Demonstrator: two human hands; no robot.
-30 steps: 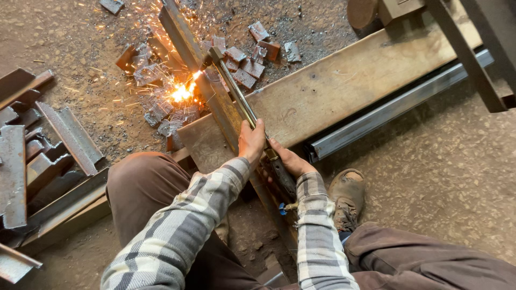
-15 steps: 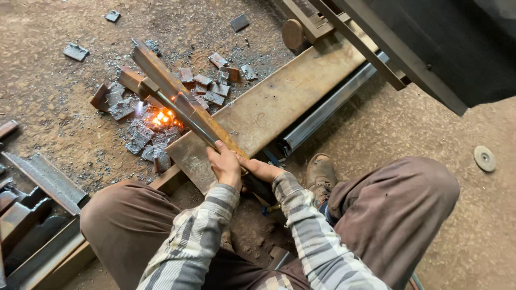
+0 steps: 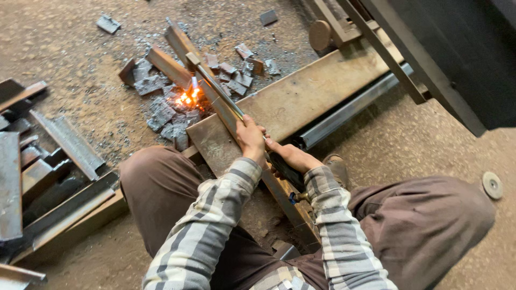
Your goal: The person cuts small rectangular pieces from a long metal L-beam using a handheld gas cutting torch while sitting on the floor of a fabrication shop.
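Far left: stack of steel offcuts (image 3: 37, 172) on the floor (image 3: 70, 37), long axes running roughly up-right.

Next: loose cut pieces (image 3: 161, 110) scattered around the flame (image 3: 188, 98). Sparks sit on the ground right at the tip.

Centre: we hold the torch (image 3: 215, 92). Its long axis runs from our hands up and to the left, with the tip at the far end over the bar (image 3: 174, 70) being cut. So the cut point lies ahead and left of both hands.

Left hand (image 3: 251, 138) is closed around the torch tubes, forward grip, nearer the flame. Right hand (image 3: 290, 157) is closed on the handle further back, close to the valve end; exact finger placement is partly hidden.

The torch rests along the flat plate (image 3: 301, 99), which runs up-right, crossing the torch axis.

Right: a channel section (image 3: 349, 110) lies beside the plate and parallel to it, our boot (image 3: 337, 167) just below. A dark frame (image 3: 446, 59) fills the top right. A small disc (image 3: 492, 185) lies on the floor far right.
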